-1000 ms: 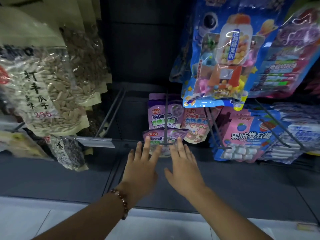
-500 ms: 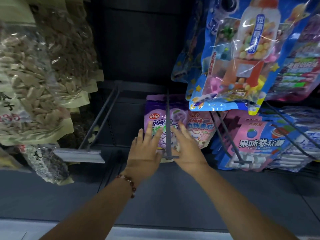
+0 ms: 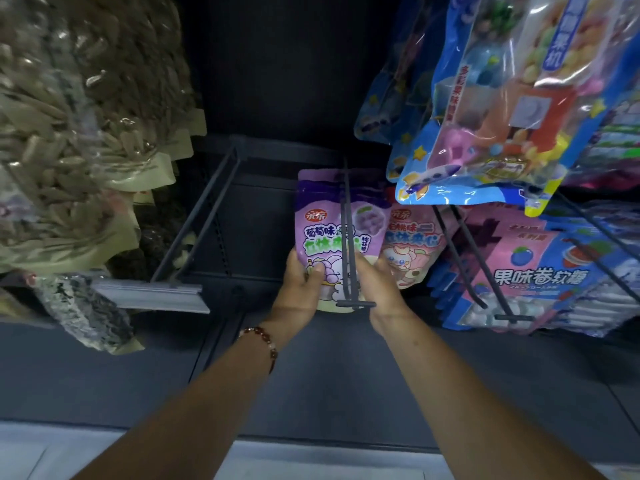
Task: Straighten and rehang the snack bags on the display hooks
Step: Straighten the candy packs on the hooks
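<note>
"果味卷软糖" on blue-pink bag (image 3: 540, 271)

A second ago both hands hovered flat and spread just below the tip of the display hook (image 3: 348, 237), fingertips barely at a purple grape candy bag (image 3: 325, 237) that lay tilted and crumpled under it; now the left hand (image 3: 299, 289) grips the bag's lower left edge, thumb on its front, and the right hand (image 3: 379, 285) holds the lower right edge on the other side of the hook; the bag now hangs upright and flat-faced behind the hook, its print readable; the camera has come closer to the hook and tipped downward.
</note>
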Tool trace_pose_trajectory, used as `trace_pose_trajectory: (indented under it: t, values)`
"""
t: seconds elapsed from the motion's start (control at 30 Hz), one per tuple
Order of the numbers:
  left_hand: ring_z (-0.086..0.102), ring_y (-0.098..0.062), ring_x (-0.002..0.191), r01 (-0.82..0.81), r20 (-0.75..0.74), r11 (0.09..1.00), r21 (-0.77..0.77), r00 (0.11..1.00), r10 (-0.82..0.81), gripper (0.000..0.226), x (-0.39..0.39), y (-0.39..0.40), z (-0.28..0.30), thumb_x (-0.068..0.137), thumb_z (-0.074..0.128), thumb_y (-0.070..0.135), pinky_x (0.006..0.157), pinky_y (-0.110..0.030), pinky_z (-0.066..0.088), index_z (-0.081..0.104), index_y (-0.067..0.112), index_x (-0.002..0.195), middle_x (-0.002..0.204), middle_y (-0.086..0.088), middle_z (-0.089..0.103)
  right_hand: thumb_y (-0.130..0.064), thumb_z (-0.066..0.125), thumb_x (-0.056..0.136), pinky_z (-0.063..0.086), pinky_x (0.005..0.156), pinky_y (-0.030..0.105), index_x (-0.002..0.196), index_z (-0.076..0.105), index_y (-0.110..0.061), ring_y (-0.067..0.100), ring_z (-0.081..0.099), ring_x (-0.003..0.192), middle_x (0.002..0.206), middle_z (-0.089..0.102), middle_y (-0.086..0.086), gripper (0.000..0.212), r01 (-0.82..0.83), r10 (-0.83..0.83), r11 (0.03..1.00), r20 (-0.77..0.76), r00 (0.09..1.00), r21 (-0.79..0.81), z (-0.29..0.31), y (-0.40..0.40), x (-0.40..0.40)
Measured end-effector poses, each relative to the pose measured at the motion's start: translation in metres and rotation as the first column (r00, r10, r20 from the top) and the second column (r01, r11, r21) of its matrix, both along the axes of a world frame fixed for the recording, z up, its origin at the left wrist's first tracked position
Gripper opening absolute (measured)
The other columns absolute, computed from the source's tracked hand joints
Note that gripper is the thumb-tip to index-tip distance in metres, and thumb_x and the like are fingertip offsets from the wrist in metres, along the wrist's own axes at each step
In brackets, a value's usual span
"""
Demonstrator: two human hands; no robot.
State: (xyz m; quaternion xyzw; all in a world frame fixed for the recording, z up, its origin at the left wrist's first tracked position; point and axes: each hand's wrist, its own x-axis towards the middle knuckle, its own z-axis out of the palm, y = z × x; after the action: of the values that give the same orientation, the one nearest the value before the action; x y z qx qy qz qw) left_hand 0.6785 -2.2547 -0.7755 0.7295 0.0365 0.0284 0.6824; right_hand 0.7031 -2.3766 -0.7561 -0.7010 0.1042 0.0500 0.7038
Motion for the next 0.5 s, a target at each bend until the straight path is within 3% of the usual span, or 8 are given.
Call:
trace_pose_trajectory:
  t: [0.07, 0.13, 0.2, 0.23, 0.3, 0.37, 0.43, 0.5]
  values:
    - [0.063, 0.005, 0.074, 0.016, -0.010, 0.999, -0.043, 1.000, -0.017, 0.021, -0.005, 0.002, 0.001, 0.104, 0.042, 0.014, 0.064, -0.010, 0.048, 0.040, 0.006, 0.124, 0.100, -0.003, 0.059, -0.036, 0.057, 0.096, 0.049, 0.058, 0.013, 0.090, 0.053, -0.026, 0.001, 0.062, 0.074, 0.085, 0.064, -0.011, 0.013, -0.011, 0.012, 0.999, 0.021, 1.000, -0.042, 0.001, -0.003, -0.002]
    - [0.064, -0.004, 0.094, -0.011, -0.044, 0.999, 0.047, 0.999, 0.013, 0.028, -0.009, 0.009, -0.009, 0.102, 0.048, 0.023, 0.081, -0.017, 0.050, 0.043, 0.018, 0.129, 0.103, 0.007, 0.059, -0.047, 0.059, 0.088, 0.053, 0.075, 0.026, 0.100, 0.063, -0.022, 0.011, 0.067, 0.084, 0.091, 0.071, -0.005, 0.028, -0.032, 0.037, 0.992, 0.043, 0.998, -0.119, 0.004, -0.001, -0.007]
    - [0.050, -0.013, 0.128, 0.017, -0.099, 0.969, 0.247, 0.995, 0.008, 0.047, -0.016, 0.022, -0.016, 0.096, 0.051, 0.037, 0.108, -0.033, 0.039, 0.035, 0.039, 0.140, 0.131, 0.012, 0.055, -0.054, 0.055, 0.076, 0.052, 0.091, 0.042, 0.108, 0.066, -0.021, 0.016, 0.068, 0.093, 0.098, 0.073, -0.003, 0.048, -0.035, 0.052, 0.975, 0.069, 0.996, -0.220, -0.003, -0.006, -0.013]
    - [0.037, -0.016, 0.140, 0.043, -0.147, 0.925, 0.378, 0.989, 0.014, 0.059, -0.022, 0.029, -0.018, 0.095, 0.051, 0.043, 0.116, -0.036, 0.030, 0.024, 0.043, 0.148, 0.151, 0.008, 0.040, -0.054, 0.053, 0.075, 0.051, 0.094, 0.045, 0.111, 0.065, -0.022, 0.015, 0.067, 0.097, 0.102, 0.072, -0.005, 0.049, -0.050, 0.081, 0.959, 0.102, 0.991, -0.280, -0.006, -0.010, -0.018]
    - [0.022, -0.023, 0.147, 0.076, -0.155, 0.696, 0.714, 0.986, 0.051, 0.072, -0.038, 0.045, -0.019, 0.097, 0.047, 0.049, 0.118, -0.037, 0.021, 0.007, 0.036, 0.155, 0.164, -0.001, 0.010, -0.053, 0.053, 0.078, 0.047, 0.100, 0.044, 0.122, 0.057, -0.026, 0.013, 0.059, 0.112, 0.119, 0.064, -0.007, 0.052, -0.056, 0.160, 0.880, 0.184, 0.970, -0.472, -0.010, -0.017, -0.034]
    - [0.018, -0.029, 0.148, 0.100, -0.118, 0.403, 0.910, 0.993, 0.022, 0.077, -0.053, 0.056, -0.014, 0.097, 0.041, 0.055, 0.118, -0.043, 0.016, -0.001, 0.030, 0.156, 0.164, -0.005, -0.001, -0.053, 0.054, 0.082, 0.035, 0.112, 0.044, 0.142, 0.039, -0.028, 0.019, 0.039, 0.136, 0.146, 0.044, -0.001, 0.066, 0.005, 0.201, 0.735, 0.225, 0.953, -0.679, -0.012, -0.026, -0.056]
    - [0.010, -0.031, 0.149, 0.219, -0.218, 0.245, 0.944, 0.975, -0.030, 0.082, -0.070, 0.059, -0.010, 0.093, 0.032, 0.065, 0.119, -0.047, 0.011, -0.007, 0.029, 0.155, 0.164, -0.007, -0.007, -0.050, 0.053, 0.090, 0.017, 0.120, 0.046, 0.155, 0.016, -0.024, 0.026, 0.012, 0.149, 0.162, 0.015, 0.004, 0.079, -0.037, 0.252, 0.564, 0.130, 0.959, -0.825, -0.014, -0.035, -0.081]
    - [0.005, -0.031, 0.150, 0.358, -0.341, 0.185, 0.915, 0.933, -0.117, 0.092, -0.096, 0.056, 0.001, 0.077, 0.014, 0.077, 0.120, -0.045, 0.010, -0.008, 0.031, 0.155, 0.164, -0.006, -0.009, -0.050, 0.050, 0.094, 0.005, 0.122, 0.043, 0.156, 0.006, -0.024, 0.027, -0.003, 0.150, 0.164, -0.003, 0.003, 0.080, -0.173, 0.307, 0.440, -0.034, 0.951, -0.881, -0.004, -0.042, -0.114]
